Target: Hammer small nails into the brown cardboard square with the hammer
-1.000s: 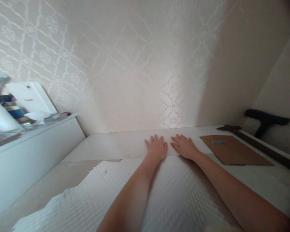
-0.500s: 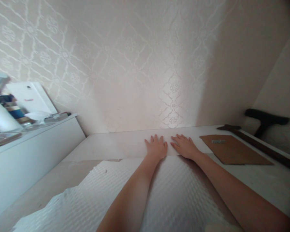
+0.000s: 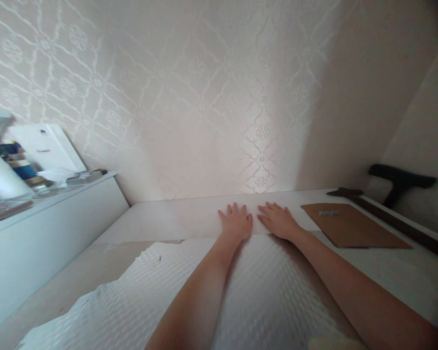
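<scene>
My left hand (image 3: 236, 222) lies flat, fingers spread, on a smooth white strip (image 3: 175, 216) that runs along the foot of the wall. Close beside it on the right, my right hand (image 3: 280, 221) also rests palm down on the strip, its fingers stretched out. Neither hand holds anything. Under my forearms spreads a white, dimpled sheet (image 3: 142, 291) with a ragged left edge. A brown flat board (image 3: 353, 226) with a small pale label lies to the right of my right hand.
At the left stands a white cabinet (image 3: 51, 243), with a white box (image 3: 49, 148) and assorted items on top. A dark long-handled tool (image 3: 390, 216) lies along the right side, near a black T-shaped object (image 3: 401, 180). Patterned wallpaper (image 3: 204, 107) covers the wall ahead.
</scene>
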